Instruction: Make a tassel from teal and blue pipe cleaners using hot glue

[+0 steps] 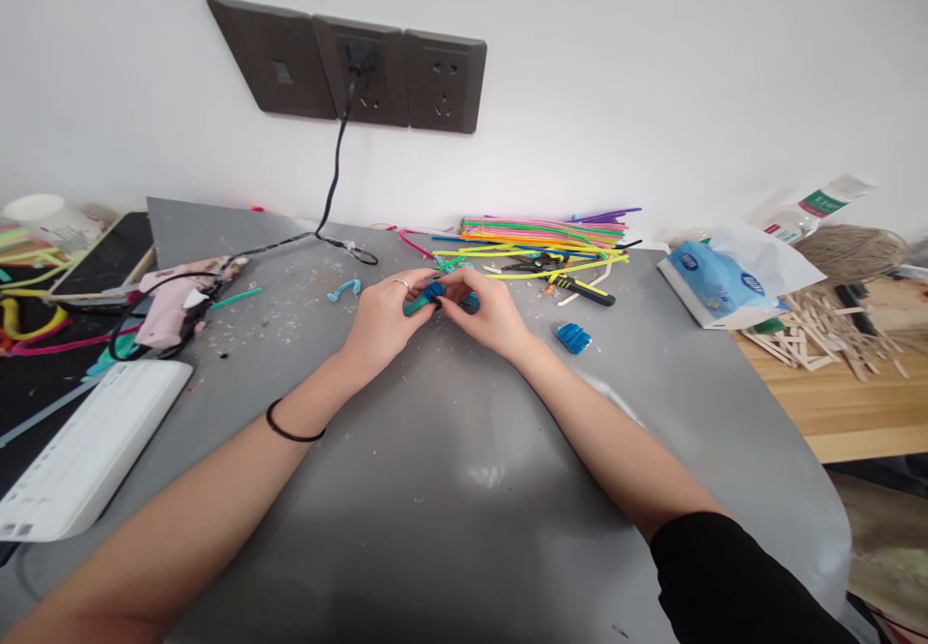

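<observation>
Above the grey mat, my left hand (384,310) and my right hand (485,306) meet with fingertips pinched together. Between them is a small blue and teal pipe-cleaner piece (433,292), which both hands grip. My fingers cover much of it, so its full shape is hidden. To the right of my right hand lies a small block wrapped in blue pipe cleaner (574,337). A bent light-blue pipe cleaner (343,289) rests left of my left hand. Behind my right hand are wire cutters (569,279) with black and yellow handles.
A bundle of coloured pipe cleaners (543,231) lies along the wall. On the left are a pink glue gun (174,306), its black cord (335,170) and a white power strip (94,441). A tissue pack (717,277), twine (848,252) and wooden sticks (833,330) sit on the right.
</observation>
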A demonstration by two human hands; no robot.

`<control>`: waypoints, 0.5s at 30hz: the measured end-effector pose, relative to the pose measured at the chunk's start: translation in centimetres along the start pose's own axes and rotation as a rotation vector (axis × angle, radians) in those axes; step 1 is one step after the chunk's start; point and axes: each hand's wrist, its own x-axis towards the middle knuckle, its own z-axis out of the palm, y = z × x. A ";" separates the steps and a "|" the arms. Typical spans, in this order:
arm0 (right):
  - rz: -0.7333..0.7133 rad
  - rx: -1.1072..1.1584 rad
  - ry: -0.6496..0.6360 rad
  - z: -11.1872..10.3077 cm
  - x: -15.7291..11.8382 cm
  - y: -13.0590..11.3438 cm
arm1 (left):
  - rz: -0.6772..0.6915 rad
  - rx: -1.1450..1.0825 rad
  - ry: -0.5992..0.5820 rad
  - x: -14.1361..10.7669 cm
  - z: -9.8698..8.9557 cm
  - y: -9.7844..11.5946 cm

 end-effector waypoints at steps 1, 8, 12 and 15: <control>0.005 -0.008 -0.002 0.0 0.0 0.0 | -0.001 0.012 0.000 0.0 0.0 0.0; -0.003 -0.031 -0.013 0.1 -0.1 0.0 | 0.065 0.097 0.001 -0.1 0.3 -0.6; -0.002 -0.027 -0.013 0.0 0.0 -0.3 | 0.083 0.109 0.001 -0.2 0.3 -0.8; -0.011 -0.027 -0.008 0.1 0.0 -0.3 | 0.106 0.124 0.005 -0.2 0.4 -0.8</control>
